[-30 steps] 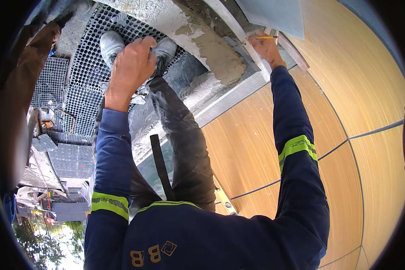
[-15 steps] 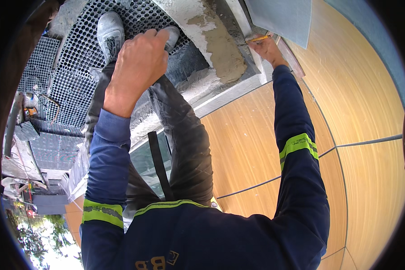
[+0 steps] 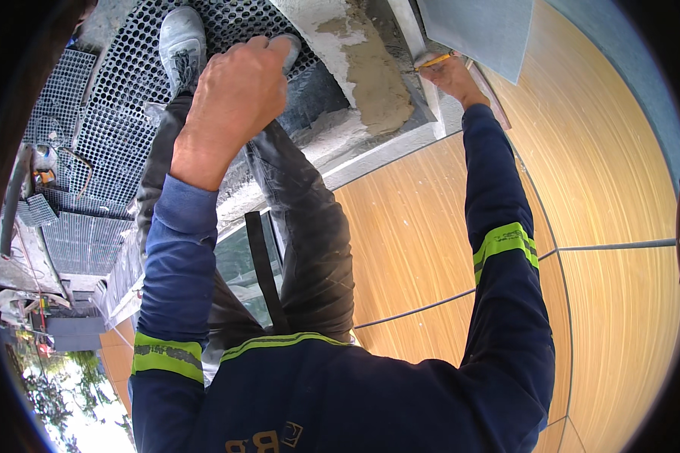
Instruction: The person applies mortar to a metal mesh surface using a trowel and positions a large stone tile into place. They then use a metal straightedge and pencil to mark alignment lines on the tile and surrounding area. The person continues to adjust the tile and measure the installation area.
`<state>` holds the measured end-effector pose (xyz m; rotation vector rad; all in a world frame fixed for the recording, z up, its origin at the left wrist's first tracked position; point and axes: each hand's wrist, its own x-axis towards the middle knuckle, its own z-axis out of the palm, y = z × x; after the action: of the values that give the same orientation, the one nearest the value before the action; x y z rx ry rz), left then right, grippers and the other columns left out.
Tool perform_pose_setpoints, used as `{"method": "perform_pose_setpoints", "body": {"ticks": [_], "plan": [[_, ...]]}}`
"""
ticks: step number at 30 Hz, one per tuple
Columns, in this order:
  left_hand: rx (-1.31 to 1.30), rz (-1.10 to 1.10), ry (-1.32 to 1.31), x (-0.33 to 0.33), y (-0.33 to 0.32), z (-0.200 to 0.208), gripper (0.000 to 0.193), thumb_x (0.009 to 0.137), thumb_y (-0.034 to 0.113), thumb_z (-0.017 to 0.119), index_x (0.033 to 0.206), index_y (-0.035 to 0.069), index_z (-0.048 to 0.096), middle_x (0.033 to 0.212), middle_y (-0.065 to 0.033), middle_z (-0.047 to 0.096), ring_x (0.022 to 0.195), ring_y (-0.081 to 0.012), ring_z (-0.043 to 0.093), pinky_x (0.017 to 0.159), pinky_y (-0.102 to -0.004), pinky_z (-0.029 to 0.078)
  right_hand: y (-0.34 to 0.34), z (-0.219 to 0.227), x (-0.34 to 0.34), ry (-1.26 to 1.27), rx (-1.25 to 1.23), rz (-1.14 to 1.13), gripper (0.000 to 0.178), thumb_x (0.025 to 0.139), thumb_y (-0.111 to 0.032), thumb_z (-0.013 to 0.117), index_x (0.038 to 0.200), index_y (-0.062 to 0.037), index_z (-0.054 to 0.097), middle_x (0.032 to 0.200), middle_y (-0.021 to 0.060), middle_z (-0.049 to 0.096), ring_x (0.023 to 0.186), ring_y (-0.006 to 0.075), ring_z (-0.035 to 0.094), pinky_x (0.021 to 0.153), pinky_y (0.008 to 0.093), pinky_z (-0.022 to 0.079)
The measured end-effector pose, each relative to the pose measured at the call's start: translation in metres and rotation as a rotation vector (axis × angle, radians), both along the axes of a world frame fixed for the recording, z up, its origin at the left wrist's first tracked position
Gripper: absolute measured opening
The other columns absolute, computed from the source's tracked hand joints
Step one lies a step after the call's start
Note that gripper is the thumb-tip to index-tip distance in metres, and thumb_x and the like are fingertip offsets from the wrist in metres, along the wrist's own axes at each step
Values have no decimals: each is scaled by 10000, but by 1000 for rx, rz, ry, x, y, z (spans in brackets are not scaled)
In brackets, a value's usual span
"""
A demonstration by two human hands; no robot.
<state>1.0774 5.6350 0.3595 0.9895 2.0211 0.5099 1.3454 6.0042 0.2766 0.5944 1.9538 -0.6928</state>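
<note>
My left hand is raised in front of my legs, back of the hand up, fingers curled closed. Its fingertips and anything in them are hidden from me. At the upper right my right hand grips a thin yellow pencil, its tip toward the light-coloured strip on its left. Close above that hand hangs the corner of a grey sheet. A narrow reddish-brown edge piece runs beside the right wrist.
Wood-grain panels with dark joints cover the right side. A rough mortar patch lies on the ledge left of my right hand. My grey shoes stand on perforated black grating. Tools and debris lie far left.
The pencil in my right hand has tilted a little steeper. My left hand stays closed in nearly the same place. The whole view has shifted slightly.
</note>
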Motion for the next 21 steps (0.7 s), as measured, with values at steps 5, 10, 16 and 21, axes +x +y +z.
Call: {"method": "perform_pose_setpoints", "body": {"ticks": [5, 10, 16, 21], "plan": [[-2, 5, 2, 3, 2, 1, 294, 874, 57, 612, 1168, 49, 622, 956, -179, 657, 905, -389, 679, 799, -497, 554, -4, 4, -9, 108, -45, 101, 301, 855, -281, 747, 1098, -103, 752, 989, 199, 736, 921, 390, 691, 828, 444, 554], [19, -10, 4, 4, 3, 2, 289, 878, 59, 612, 1167, 52, 615, 959, -177, 659, 897, -391, 683, 792, -497, 556, -2, -1, 0, 104, -72, 57, 283, 853, -266, 753, 1077, -93, 756, 951, 195, 736, 896, 388, 693, 813, 443, 552], [-4, -27, 23, 5, 3, 2, 288, 882, 65, 618, 1170, 56, 611, 961, -175, 661, 907, -381, 687, 798, -495, 559, -4, 3, -2, 72, -52, 0, 248, 856, -257, 763, 1005, -59, 761, 833, 200, 720, 788, 384, 685, 752, 435, 546], [2, -24, 51, 7, 2, 2, 297, 881, 70, 628, 1176, 58, 605, 965, -173, 665, 899, -375, 694, 793, -487, 567, -6, 7, -11, 75, -52, 85, 253, 871, -270, 760, 997, -51, 761, 825, 201, 717, 781, 379, 688, 736, 436, 542]]}}
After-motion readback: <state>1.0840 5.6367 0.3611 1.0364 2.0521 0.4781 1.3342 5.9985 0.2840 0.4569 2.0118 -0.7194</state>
